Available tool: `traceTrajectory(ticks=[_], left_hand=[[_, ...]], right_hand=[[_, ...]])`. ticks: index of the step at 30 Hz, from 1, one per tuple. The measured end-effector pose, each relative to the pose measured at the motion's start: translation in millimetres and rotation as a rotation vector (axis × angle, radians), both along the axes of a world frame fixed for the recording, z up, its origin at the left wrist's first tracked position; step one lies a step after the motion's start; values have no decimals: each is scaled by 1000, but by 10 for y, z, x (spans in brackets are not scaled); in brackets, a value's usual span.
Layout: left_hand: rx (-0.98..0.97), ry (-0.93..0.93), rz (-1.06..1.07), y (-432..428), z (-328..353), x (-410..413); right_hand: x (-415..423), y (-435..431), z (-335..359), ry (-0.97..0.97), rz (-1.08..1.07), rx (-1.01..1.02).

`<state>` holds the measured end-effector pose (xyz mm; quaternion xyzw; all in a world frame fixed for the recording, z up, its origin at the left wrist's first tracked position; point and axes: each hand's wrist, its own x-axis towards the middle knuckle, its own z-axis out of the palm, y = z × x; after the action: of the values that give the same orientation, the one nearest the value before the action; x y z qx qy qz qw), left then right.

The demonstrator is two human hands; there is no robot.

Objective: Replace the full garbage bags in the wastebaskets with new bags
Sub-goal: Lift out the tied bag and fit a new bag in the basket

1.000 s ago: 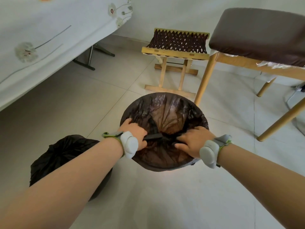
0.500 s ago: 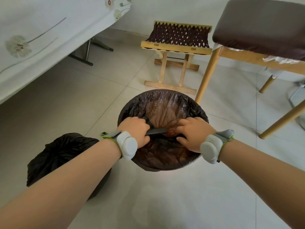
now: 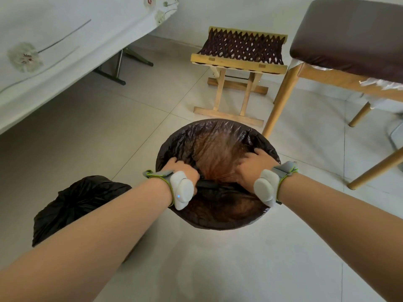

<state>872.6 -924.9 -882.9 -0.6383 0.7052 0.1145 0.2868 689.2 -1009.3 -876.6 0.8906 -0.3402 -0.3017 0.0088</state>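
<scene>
Head view: my left grip (image 3: 183,171) squeezes the garbage bag (image 3: 218,216) near its edge. My right grip (image 3: 255,168) is blurry, so I cannot tell. A chair leg (image 3: 281,101) stands just beside the bag on the tiled floor (image 3: 218,269).

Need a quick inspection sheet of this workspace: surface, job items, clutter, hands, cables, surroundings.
Surface: tiled floor, pale.
Job's things: new bag spread over a round rim, basket hidden; full bag black, bunched shut, on the floor to its left, apart.
Clutter: nothing seen.
Hands: left hand grips a twisted fold of the new bag; right hand inside its mouth, fingers blurred; grey wristbands on both.
Cables: nothing seen.
Surroundings: folding stool and cushioned chair behind; cloth-covered table far left.
</scene>
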Motion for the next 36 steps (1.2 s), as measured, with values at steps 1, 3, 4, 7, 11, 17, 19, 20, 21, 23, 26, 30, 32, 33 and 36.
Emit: traceTrajectory(ticks=[1,3,4,7,11,17,19,20,21,23,26,30,32,33,36], left_hand=[[-86,26,-4,12,54,26],[-247,43,-30,142,148,80],[-316,65,-15,213,192,109],[-430,85,64,432,147,215],[-473,266,200,574,92,322],[-723,452,273,578,140,424],[-768,483,359,608,152,462],[-774,493,405,625,157,469],[-765,505,456,664,164,481],[-697,550,540,746,194,473],[-612,578,635,978,249,506],[-577,651,776,1422,270,621],[-559,691,784,1588,269,654],[-556,711,775,1654,254,673],[-545,738,749,1824,140,751]], right_hand=[[-8,59,86,-114,48,-56],[-52,276,217,-273,113,-63],[-86,411,270,-341,137,-26],[-182,771,285,-408,222,119],[-174,954,114,-381,270,153],[-121,824,26,-491,190,-74],[-37,685,12,-525,87,-178],[27,630,58,-524,20,-207],[110,587,92,-545,-8,-240],[244,517,133,-625,-56,-246],[532,675,266,-755,-33,-156],[913,1119,277,-952,-42,259],[1076,1285,217,-1025,-169,533],[1153,1365,190,-1075,-230,648],[1385,1603,84,-1214,-342,850]])
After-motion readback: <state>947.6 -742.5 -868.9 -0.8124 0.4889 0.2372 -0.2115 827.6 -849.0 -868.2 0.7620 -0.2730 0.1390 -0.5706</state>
